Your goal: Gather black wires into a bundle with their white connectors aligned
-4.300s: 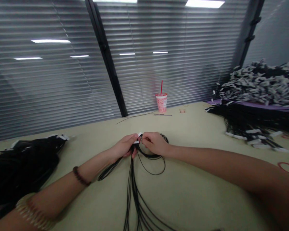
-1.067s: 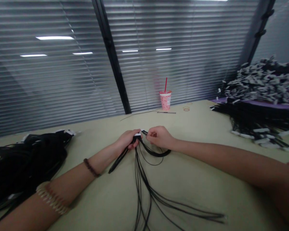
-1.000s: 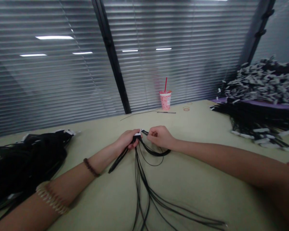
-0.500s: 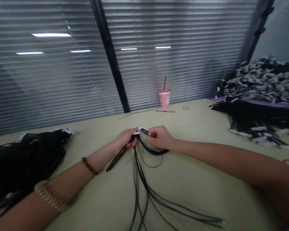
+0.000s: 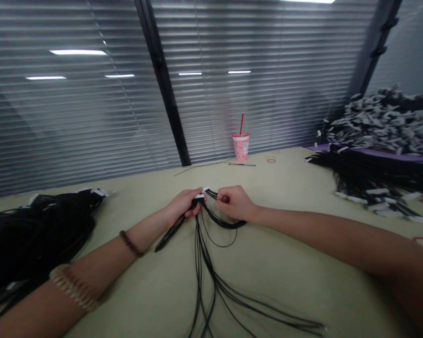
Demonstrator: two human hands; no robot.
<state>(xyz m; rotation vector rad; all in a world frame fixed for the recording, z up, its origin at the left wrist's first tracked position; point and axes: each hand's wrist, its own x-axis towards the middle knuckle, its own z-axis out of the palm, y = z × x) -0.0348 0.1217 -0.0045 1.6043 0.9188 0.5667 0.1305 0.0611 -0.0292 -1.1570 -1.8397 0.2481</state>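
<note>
Desk [image 5: 285, 263], one, under a black cable bundle [image 5: 227, 224] whose splayed tails [image 5: 303, 322] may tangle if dragged; my left fingers [image 5: 196, 192] clasp its gathered head [image 5: 198, 201], my right fingers [image 5: 223, 204] pinch strands [image 5: 212, 193] that too sharp a tug could pull from the white connector [image 5: 206, 189].

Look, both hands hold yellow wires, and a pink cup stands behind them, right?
Not quite: the wires are black, not yellow, as the head view shows. The left hand and right hand do hold them, and the pink cup stands behind.
</note>
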